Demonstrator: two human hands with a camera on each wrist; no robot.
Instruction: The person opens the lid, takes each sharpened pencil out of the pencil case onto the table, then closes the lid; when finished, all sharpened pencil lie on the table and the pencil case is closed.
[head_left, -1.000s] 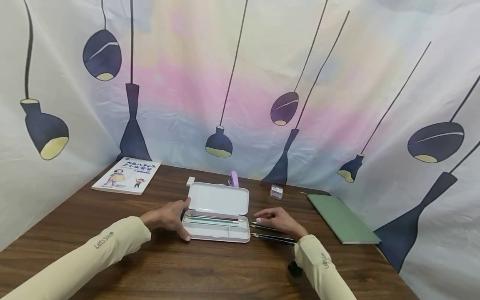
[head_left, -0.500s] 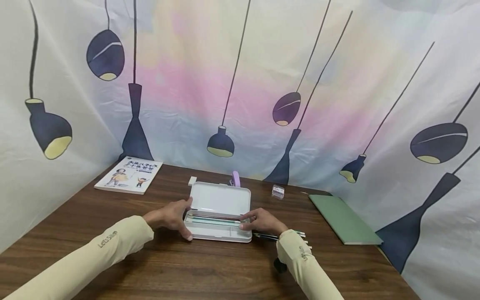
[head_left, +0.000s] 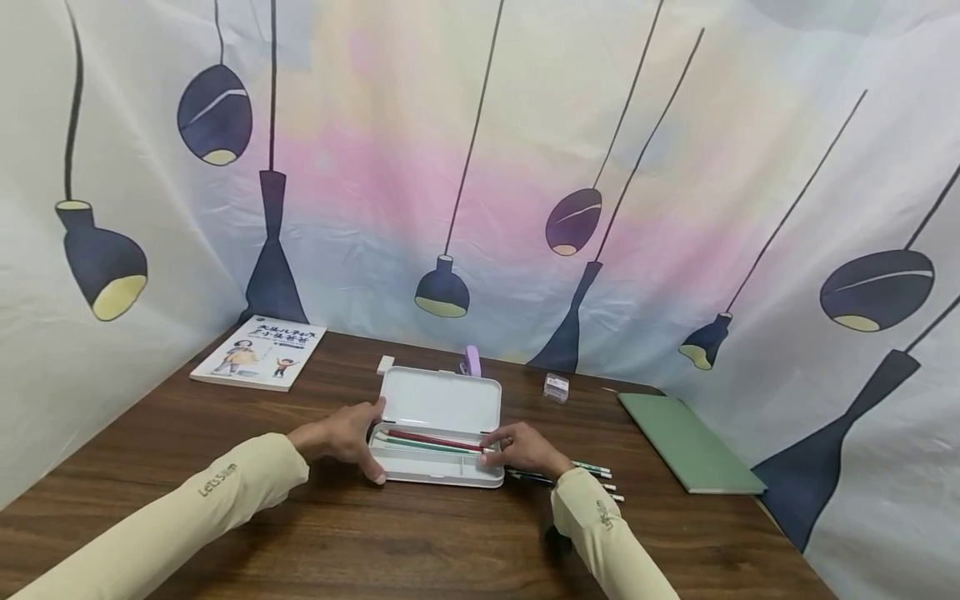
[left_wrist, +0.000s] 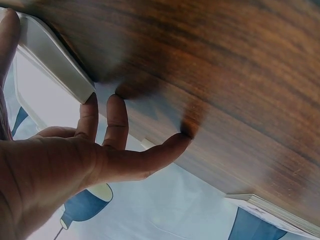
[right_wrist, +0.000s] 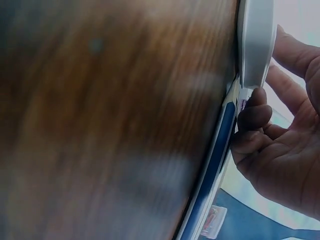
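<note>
A white pencil case [head_left: 442,479] lies on the table with its lid [head_left: 440,400] raised. My left hand [head_left: 345,433] grips its left end, thumb at the front corner and a finger at the back; the left wrist view shows a fingertip against the case corner [left_wrist: 55,55]. Inside the case's long back compartment, a red pencil [head_left: 431,437] and a green pencil [head_left: 427,447] lie slightly slanted. Thumb and fingers of my right hand [head_left: 528,448] pinch their right ends. Several more pencils [head_left: 600,472] lie on the table partly under my right wrist.
A picture book [head_left: 258,354] lies at the back left, a green notebook [head_left: 686,442] at the right. Behind the case are a white block [head_left: 386,364] and a purple object [head_left: 472,361]. A small clear box [head_left: 556,387] stands back right. Patterned cloth hangs behind the table.
My right hand has moved left from the loose pencils to the case and taken hold of pencils there. The red and green pencils have shifted and slanted. The left hand stays on the case.
</note>
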